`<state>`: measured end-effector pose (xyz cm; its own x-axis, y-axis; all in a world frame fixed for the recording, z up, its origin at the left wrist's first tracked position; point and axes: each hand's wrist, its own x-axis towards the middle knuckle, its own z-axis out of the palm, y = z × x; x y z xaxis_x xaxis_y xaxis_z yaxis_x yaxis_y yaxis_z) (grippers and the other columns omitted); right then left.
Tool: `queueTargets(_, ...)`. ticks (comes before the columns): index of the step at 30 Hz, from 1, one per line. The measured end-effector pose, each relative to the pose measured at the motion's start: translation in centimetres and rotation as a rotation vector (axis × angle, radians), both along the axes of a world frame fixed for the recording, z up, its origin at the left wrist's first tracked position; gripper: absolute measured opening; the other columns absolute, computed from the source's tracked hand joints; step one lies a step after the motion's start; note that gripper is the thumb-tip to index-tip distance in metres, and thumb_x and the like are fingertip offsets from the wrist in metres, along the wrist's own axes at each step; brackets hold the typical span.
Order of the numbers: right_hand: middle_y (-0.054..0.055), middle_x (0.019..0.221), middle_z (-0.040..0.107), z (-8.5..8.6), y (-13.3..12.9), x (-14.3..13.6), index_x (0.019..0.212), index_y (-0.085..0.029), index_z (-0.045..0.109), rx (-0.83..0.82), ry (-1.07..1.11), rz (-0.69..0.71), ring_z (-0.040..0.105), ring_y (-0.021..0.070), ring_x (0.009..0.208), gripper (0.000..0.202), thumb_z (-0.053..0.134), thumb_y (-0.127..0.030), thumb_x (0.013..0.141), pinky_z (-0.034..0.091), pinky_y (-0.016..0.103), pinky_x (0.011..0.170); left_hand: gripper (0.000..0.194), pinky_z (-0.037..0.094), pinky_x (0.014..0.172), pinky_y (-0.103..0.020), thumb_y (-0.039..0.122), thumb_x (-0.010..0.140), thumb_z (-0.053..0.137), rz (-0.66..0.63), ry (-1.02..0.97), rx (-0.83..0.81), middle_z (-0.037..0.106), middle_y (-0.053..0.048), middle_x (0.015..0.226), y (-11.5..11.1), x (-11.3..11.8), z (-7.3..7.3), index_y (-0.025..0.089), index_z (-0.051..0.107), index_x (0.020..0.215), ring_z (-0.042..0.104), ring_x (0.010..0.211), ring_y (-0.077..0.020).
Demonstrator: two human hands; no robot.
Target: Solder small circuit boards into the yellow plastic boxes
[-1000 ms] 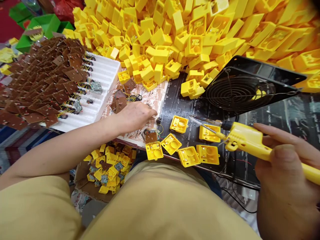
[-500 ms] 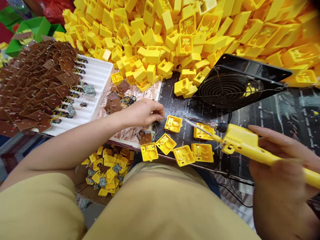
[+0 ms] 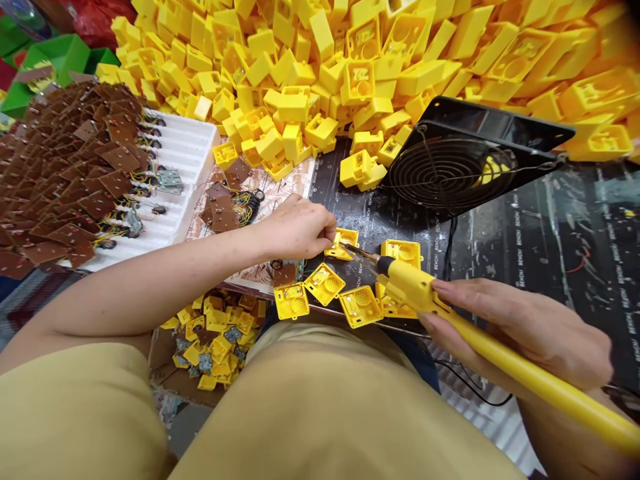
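Observation:
My right hand (image 3: 520, 327) is wrapped round a yellow soldering iron (image 3: 410, 283), whose metal tip reaches into an open yellow case (image 3: 349, 239). At the left edge of that case, the fingers of my left hand (image 3: 305, 229) are pinched together; whatever they hold is too small to make out. Several more open yellow cases lie along the front of the black table, among them one at the left (image 3: 291, 301), one tilted beside it (image 3: 325, 284), and one at the right (image 3: 401, 252), behind the iron.
A black fan (image 3: 450, 167) leans on the black table (image 3: 545, 233). Yellow cases (image 3: 280, 107) are heaped along the back. Brown circuit boards (image 3: 75, 173) cover a white foam tray (image 3: 193, 143) at the left. Below the edge, a box holds yellow parts (image 3: 220, 347).
The soldering iron and my right hand have moved left, bringing the tip into the case. My left hand now reaches that case's edge. The view has shifted slightly.

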<state>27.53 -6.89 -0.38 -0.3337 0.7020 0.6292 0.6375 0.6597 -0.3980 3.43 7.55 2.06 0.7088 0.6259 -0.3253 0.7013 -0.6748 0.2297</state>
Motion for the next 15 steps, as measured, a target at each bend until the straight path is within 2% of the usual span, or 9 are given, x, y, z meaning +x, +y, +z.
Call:
queueTargets(4, 0.001, 0.085, 0.073, 0.7, 0.2, -0.2, 0.122, -0.017, 0.060, -0.054, -0.053, 0.073, 0.071, 0.0156, 0.074, 0.046, 0.076, -0.009, 0.079, 0.061, 0.025, 0.066, 0.017, 0.042, 0.069, -0.027, 0.022, 0.082, 0.061, 0.024, 0.011, 0.007, 0.075, 0.000, 0.075, 0.0, 0.0, 0.0, 0.021, 0.077, 0.086, 0.068, 0.075, -0.0170)
queueTargets(10, 0.002, 0.084, 0.073, 2.0, 0.8, -0.7, 0.113, -0.013, 0.061, 0.021, -0.114, 0.161, 0.070, 0.0128, 0.076, 0.036, 0.076, -0.009, 0.080, 0.061, 0.024, 0.074, 0.016, 0.040, 0.063, -0.026, 0.022, 0.080, 0.061, 0.024, 0.003, 0.017, 0.073, 0.000, 0.071, 0.0, 0.1, -0.2, 0.021, 0.076, 0.083, 0.066, 0.070, -0.0155)
queueTargets(15, 0.004, 0.093, 0.074, 3.0, 1.7, -0.2, 0.114, -0.015, 0.063, 0.046, -0.343, 0.254, 0.070, 0.0143, 0.082, 0.028, 0.071, -0.018, 0.087, 0.061, 0.029, 0.075, 0.015, 0.037, 0.060, -0.024, 0.023, 0.079, 0.061, 0.050, 0.012, 0.011, 0.071, 0.001, 0.070, 0.0, 0.2, -0.2, 0.021, 0.076, 0.082, 0.063, 0.066, -0.0129)
